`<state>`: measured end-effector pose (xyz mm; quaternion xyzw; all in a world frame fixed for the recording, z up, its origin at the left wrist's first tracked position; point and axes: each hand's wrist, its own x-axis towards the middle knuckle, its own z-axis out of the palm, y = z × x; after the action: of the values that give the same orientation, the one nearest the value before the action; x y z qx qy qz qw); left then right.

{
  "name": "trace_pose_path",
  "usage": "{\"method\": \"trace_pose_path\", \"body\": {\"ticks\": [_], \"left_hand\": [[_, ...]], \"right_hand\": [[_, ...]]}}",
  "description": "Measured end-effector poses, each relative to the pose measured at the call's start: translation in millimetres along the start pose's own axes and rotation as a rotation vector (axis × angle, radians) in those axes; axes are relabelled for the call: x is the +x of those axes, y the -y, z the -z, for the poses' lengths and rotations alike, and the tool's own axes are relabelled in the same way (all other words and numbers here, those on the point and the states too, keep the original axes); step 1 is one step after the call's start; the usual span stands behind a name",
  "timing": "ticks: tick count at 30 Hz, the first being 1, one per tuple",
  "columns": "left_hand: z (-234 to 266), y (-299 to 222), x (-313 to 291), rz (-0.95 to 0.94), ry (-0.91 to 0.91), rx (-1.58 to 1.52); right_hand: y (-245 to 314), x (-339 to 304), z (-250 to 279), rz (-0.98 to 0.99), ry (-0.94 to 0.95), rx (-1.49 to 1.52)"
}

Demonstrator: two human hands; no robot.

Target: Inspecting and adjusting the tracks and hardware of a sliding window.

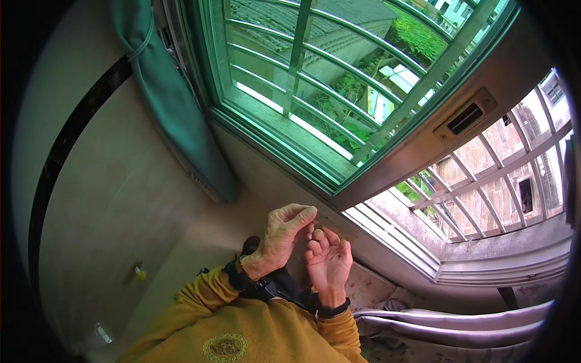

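Observation:
Both my hands are raised close together in front of my chest, below the corner of the window. My left hand (pixel 281 236) is closed, thumb and forefinger pressed together at the tips. Just to its right, my right hand (pixel 328 257) is turned palm up with its fingers curled in. The fingertips of the two hands nearly meet. Whatever they may hold is too small or hidden to make out. Dark bands circle both wrists, below mustard-yellow sleeves (pixel 203 296).
Ahead is a sliding window with a green-tinted pane (pixel 260 78), metal frame and latch (pixel 466 119); barred bars (pixel 484 151) lie beyond. A tied green curtain (pixel 172 115) hangs at left. A pale curtain (pixel 454 320) lies at lower right. A small yellow object (pixel 140 274) shows at lower left.

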<state>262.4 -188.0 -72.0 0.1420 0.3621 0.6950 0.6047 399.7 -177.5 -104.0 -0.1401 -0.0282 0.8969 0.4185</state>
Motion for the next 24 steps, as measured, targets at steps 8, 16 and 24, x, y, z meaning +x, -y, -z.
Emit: {"method": "trace_pose_path", "body": {"ticks": [8,16,24], "left_hand": [[-5,5,0,-0.011,0.025,0.282],[14,5,8,0.037,0.255,0.36],[62,-50,38,-0.093,0.257,0.356]], "right_hand": [[-7,5,-12,0.399,-0.17,-0.542],[32,13,-27,0.993,-0.411,-0.761],[179,16,-109,1.353,-0.238,-1.152]]}}
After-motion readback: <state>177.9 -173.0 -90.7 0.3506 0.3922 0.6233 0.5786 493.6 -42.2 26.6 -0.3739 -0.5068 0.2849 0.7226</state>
